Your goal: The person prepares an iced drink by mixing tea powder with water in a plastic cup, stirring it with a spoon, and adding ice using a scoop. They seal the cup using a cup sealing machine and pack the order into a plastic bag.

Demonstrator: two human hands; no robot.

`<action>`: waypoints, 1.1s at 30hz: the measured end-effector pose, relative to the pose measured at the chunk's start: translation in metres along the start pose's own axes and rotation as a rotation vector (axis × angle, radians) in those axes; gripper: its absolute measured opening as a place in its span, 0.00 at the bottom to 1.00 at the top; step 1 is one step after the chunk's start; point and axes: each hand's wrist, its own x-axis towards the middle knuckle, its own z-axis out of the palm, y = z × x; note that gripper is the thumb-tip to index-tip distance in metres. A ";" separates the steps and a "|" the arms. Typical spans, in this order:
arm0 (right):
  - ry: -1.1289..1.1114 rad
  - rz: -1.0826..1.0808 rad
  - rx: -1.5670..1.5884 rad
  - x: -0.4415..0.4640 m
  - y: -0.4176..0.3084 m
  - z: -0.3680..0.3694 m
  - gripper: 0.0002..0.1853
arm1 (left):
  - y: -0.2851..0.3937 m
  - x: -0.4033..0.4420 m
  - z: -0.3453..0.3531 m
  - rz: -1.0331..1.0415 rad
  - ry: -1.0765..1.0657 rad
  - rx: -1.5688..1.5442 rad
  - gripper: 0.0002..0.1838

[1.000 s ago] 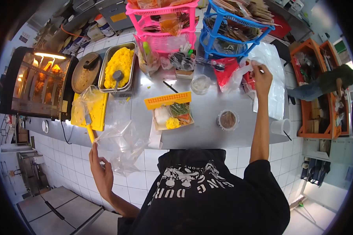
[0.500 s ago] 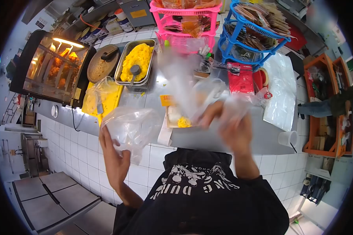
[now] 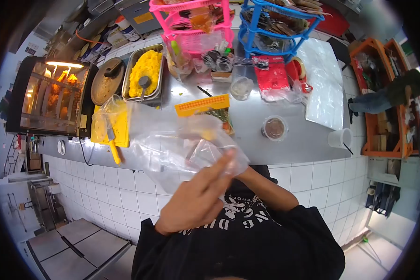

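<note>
A clear plastic bag [image 3: 172, 149] spreads over the near edge of the steel counter, in front of my body. My left hand [image 3: 196, 198] is at its near side, fingers pressed together on the plastic near the bag's right end. My right hand [image 3: 239, 171] reaches in from the right; its fingers are covered by the plastic and blurred. Behind the bag lies an open food box with an orange checked lid [image 3: 203, 105], its contents mostly covered by the bag; some greens show. A lidded round cup of brown sauce [image 3: 274, 128] stands to the right.
Left: lit food warmer [image 3: 53, 98], yellow board [image 3: 121, 126] with a yellow-handled tool, tray of yellow food [image 3: 145, 70]. Back: pink rack [image 3: 198, 35], blue rack [image 3: 280, 28]. Right: red packs [image 3: 271, 77], white plastic sheets [image 3: 323, 88], white cup [image 3: 340, 137]. Another person stands far right.
My right hand has come from the right rear of the counter to the middle front. My left hand has moved right with the clear bag, which now covers much of the food box.
</note>
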 end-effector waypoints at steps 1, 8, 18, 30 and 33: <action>0.029 0.021 -0.014 -0.010 0.002 -0.002 0.24 | 0.005 0.006 0.008 0.008 -0.008 -0.004 0.42; 0.358 0.150 -0.096 -0.085 0.003 -0.031 0.26 | 0.041 0.050 0.100 0.269 -0.447 -0.246 0.42; 0.874 0.517 -0.277 -0.326 -0.051 -0.067 0.30 | 0.147 0.093 0.236 0.426 -0.435 -0.160 0.45; 0.728 0.233 0.433 -0.530 -0.133 -0.154 0.16 | 0.161 0.161 0.207 0.077 0.487 0.227 0.42; 1.132 0.366 0.706 -0.572 -0.047 -0.173 0.22 | 0.169 0.205 0.191 0.126 0.480 0.336 0.39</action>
